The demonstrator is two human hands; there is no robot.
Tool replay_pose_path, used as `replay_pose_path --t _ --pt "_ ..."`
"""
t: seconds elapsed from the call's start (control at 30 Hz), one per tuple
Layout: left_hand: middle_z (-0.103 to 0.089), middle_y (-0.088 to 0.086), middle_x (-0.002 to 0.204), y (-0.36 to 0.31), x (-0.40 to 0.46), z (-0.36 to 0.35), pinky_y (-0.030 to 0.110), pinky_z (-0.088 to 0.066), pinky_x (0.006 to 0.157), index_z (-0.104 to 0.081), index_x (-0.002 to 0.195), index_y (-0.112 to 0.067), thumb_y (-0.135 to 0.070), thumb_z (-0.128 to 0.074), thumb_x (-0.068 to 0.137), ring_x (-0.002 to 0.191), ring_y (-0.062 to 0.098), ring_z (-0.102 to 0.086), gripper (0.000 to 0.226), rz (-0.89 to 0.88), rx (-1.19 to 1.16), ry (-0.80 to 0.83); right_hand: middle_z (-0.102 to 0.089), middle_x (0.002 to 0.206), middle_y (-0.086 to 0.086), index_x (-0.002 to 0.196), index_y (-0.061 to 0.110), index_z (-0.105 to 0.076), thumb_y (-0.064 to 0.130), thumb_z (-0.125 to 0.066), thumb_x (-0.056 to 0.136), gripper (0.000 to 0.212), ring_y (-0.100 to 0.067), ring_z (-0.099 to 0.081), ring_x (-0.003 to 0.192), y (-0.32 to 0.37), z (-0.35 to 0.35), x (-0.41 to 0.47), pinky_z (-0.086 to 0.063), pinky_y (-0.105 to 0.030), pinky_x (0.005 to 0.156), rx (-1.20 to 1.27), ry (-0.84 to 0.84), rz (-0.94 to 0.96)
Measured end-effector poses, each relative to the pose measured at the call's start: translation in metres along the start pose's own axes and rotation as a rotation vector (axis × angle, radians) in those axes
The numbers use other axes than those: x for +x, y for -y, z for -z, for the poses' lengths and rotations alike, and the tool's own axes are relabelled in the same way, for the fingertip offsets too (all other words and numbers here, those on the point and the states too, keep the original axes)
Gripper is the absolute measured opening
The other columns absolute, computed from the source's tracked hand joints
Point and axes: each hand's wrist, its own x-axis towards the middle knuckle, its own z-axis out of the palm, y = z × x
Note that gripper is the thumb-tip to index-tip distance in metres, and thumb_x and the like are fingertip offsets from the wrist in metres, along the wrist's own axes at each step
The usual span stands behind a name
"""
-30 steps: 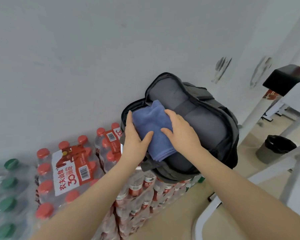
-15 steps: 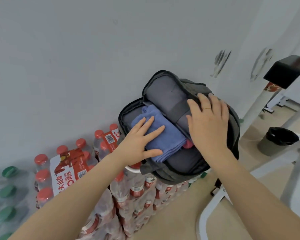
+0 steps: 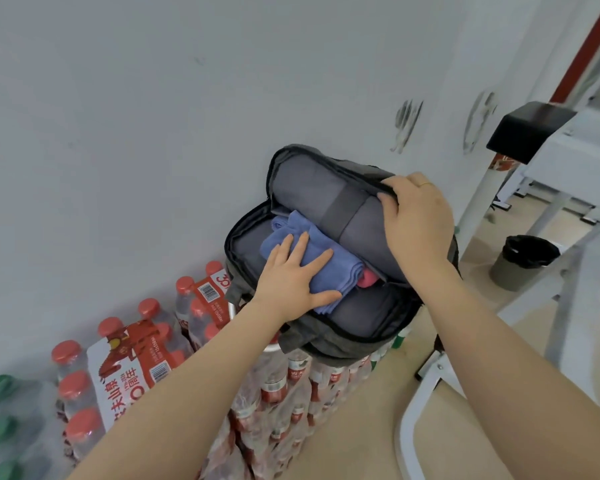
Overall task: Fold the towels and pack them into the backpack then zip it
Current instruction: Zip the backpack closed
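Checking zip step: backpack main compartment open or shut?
Open. The backpack flap is lifted by the right hand; blue towel shows inside under the left hand.

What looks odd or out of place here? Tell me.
The backpack sits atop stacked shrink-wrapped water bottles, not a table. The blue towel overhangs the compartment's near edge, unevenly folded, under the left hand. Nothing spilled or damaged.

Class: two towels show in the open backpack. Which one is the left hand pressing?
The blue towel: the left hand lies flat on it. The pink towel only peeks out beside it, untouched.
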Motion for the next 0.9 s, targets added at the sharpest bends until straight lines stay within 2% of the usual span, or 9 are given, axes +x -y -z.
replay_pose_path --t 0.23,0.33,0.4,0.47,0.53,0.67,0.73,0.8,0.9 --pt "0.0 0.007 0.158 0.008 0.004 0.019 0.042 0.001 0.116 -0.013 0.146 -0.034 -0.067 -0.04 0.083 0.144 0.031 0.003 0.076 -0.019 0.025 0.151 -0.063 0.095 -0.012 0.102 0.009 -0.068 0.011 -0.06 0.084 0.019 -0.032 -0.06 0.084 0.023 0.007 -0.029 -0.043 -0.033 0.065 0.085 -0.019 0.174" --pt "-0.036 0.013 0.147 0.033 -0.032 0.024 0.048 -0.024 0.113 -0.038 0.14 -0.018 -0.064 -0.034 0.083 0.138 0.034 -0.028 0.074 -0.095 -0.072 -0.065 -0.065 0.084 -0.008 0.093 0.013 -0.07 0.012 -0.063 0.077 0.018 -0.03 -0.057 0.078 0.03 0.002 -0.052 -0.039 -0.036 0.067 -0.046 -0.088 0.268" --pt "-0.051 0.019 0.134 0.051 -0.052 0.025 0.047 -0.036 0.106 -0.05 0.13 -0.005 -0.048 -0.043 0.085 0.125 0.037 -0.047 0.063 -0.116 -0.114 -0.256 -0.066 0.082 -0.002 0.09 0.017 -0.071 0.017 -0.06 0.076 0.017 -0.025 -0.049 0.091 0.037 -0.005 -0.07 -0.033 -0.038 0.082 -0.088 -0.121 0.321" --pt "-0.044 0.021 0.139 0.057 -0.067 0.03 0.039 -0.028 0.107 -0.042 0.135 -0.002 -0.034 -0.053 0.085 0.128 0.035 -0.042 0.061 -0.084 -0.113 -0.337 -0.068 0.081 0.002 0.087 0.019 -0.072 0.02 -0.058 0.077 0.017 -0.022 -0.046 0.104 0.043 -0.015 -0.089 -0.023 -0.044 0.098 -0.083 -0.076 0.385" --pt "-0.041 0.021 0.141 0.058 -0.073 0.03 0.042 -0.022 0.109 -0.036 0.137 -0.001 -0.035 -0.052 0.084 0.132 0.033 -0.035 0.065 -0.119 -0.029 -0.392 -0.068 0.081 0.005 0.085 0.021 -0.073 0.024 -0.053 0.08 0.021 -0.023 -0.054 0.106 0.047 -0.026 -0.107 -0.018 -0.05 0.104 -0.111 0.029 0.423" --pt "-0.036 0.016 0.138 0.062 -0.084 0.02 0.05 -0.035 0.107 -0.037 0.13 -0.009 -0.033 -0.048 0.084 0.129 0.03 -0.031 0.053 -0.189 -0.028 -0.478 -0.067 0.077 0.008 0.081 0.026 -0.074 0.029 -0.043 0.081 0.031 -0.021 -0.064 0.091 0.044 -0.04 -0.126 -0.033 -0.048 0.102 -0.137 0.251 0.436" --pt "-0.026 0.014 0.146 0.062 -0.086 0.016 0.046 -0.023 0.111 -0.034 0.135 -0.013 -0.036 -0.042 0.088 0.134 0.032 -0.024 0.053 -0.215 0.046 -0.411 -0.066 0.076 0.009 0.08 0.029 -0.074 0.03 -0.041 0.079 0.033 -0.02 -0.065 0.087 0.043 -0.043 -0.13 -0.042 -0.049 0.096 -0.167 0.331 0.456" --pt "-0.019 0.011 0.154 0.061 -0.084 0.012 0.04 -0.006 0.115 -0.029 0.143 -0.02 -0.048 -0.026 0.09 0.141 0.031 -0.014 0.06 -0.229 0.118 -0.19 -0.067 0.077 0.01 0.082 0.03 -0.074 0.031 -0.043 0.08 0.032 -0.019 -0.065 0.089 0.044 -0.045 -0.132 -0.043 -0.051 0.095 -0.159 0.374 0.448" --pt "-0.003 0.001 0.157 0.062 -0.08 0.006 0.034 -0.002 0.117 -0.013 0.147 -0.026 -0.062 -0.012 0.088 0.145 0.021 -0.005 0.07 -0.125 0.073 0.098 -0.069 0.086 0.007 0.09 0.026 -0.073 0.028 -0.064 0.077 0.016 -0.02 -0.064 0.099 0.04 -0.052 -0.138 -0.038 -0.052 0.1 -0.147 0.33 0.51"
